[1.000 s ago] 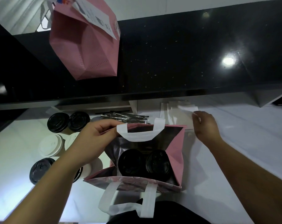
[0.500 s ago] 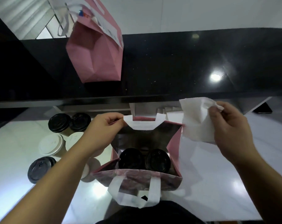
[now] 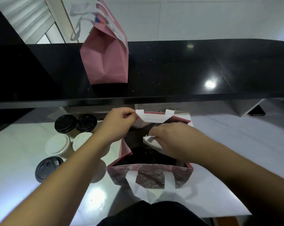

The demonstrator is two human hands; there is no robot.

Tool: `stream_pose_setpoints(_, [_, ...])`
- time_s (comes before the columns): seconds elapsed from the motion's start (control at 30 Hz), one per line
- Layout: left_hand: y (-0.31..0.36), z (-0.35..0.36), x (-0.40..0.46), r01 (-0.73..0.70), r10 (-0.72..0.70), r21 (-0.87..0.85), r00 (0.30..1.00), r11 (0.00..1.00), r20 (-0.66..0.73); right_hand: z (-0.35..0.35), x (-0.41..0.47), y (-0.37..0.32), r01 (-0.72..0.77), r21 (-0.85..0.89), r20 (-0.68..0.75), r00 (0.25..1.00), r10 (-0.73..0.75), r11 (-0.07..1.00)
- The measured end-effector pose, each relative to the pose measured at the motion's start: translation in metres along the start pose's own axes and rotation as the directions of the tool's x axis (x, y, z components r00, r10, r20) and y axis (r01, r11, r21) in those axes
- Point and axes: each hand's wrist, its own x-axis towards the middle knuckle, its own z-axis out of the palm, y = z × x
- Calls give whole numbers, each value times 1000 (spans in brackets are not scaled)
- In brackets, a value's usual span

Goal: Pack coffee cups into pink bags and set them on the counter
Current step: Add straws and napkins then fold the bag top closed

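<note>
An open pink bag (image 3: 150,174) with white handles stands on the white worktop in front of me. Black-lidded cups (image 3: 142,156) sit inside it, partly hidden by my right arm. My left hand (image 3: 117,123) pinches the bag's far rim beside the far handle and holds it open. My right hand (image 3: 171,141) is over the bag's mouth and grips a white paper napkin (image 3: 150,141). A second pink bag (image 3: 107,62) stands upright on the black counter (image 3: 186,70) behind.
Left of the bag stand several loose cups: two with black lids (image 3: 65,123) at the back, two with white lids (image 3: 57,145) in the middle, one black-lidded (image 3: 47,168) nearest me. A dark phone-like object (image 3: 257,110) lies at the far right under the counter ledge.
My right hand lifted a white napkin from behind the bag, then brought it down into the bag's mouth. My left hand kept hold of the far rim.
</note>
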Motion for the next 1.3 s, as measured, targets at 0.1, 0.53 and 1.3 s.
stream_pose_setpoints(0.1, [3, 1, -1, -1, 1, -7, 1000, 1000, 2, 13, 24, -5, 11, -123, 61, 998, -4, 992])
stream_pose_setpoints(0.53, [2, -3, -6, -26, 27, -18, 999, 999, 39, 54, 31, -24, 103, 90, 524, 841, -135, 991])
stream_pose_setpoints(1.3, [-61, -47, -117, 90, -8, -153, 884, 984, 467, 85, -100, 51, -141, 625, -43, 976, 214, 768])
